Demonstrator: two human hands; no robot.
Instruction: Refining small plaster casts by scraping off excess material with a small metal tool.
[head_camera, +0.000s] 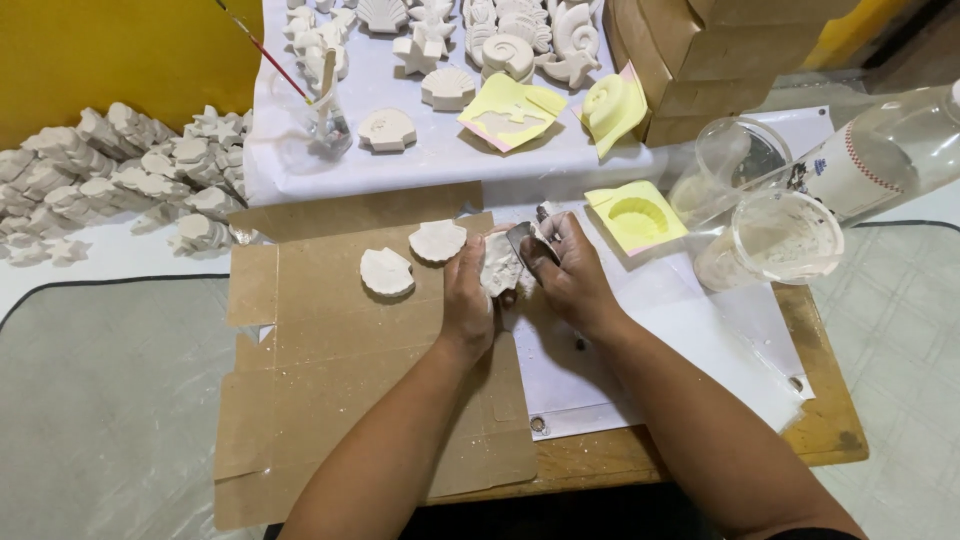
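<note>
- The left hand (466, 292) is closed around a white plaster shell (499, 265) and holds it just above the flat cardboard (330, 360).
- The right hand (572, 272) is clamped on a small metal blade (521, 238), and the blade touches the top edge of this shell.
- Two finished shell pieces (410, 258) lie on the cardboard, just left of the hands.
- A yellow mould (636, 215) lies near the right hand, on the white sheet (690, 340).
- Two clear plastic cups (770, 205) stand further right, beside a plastic bottle (880, 155).
- Many white figures are piled at the far left (120, 175).
</note>
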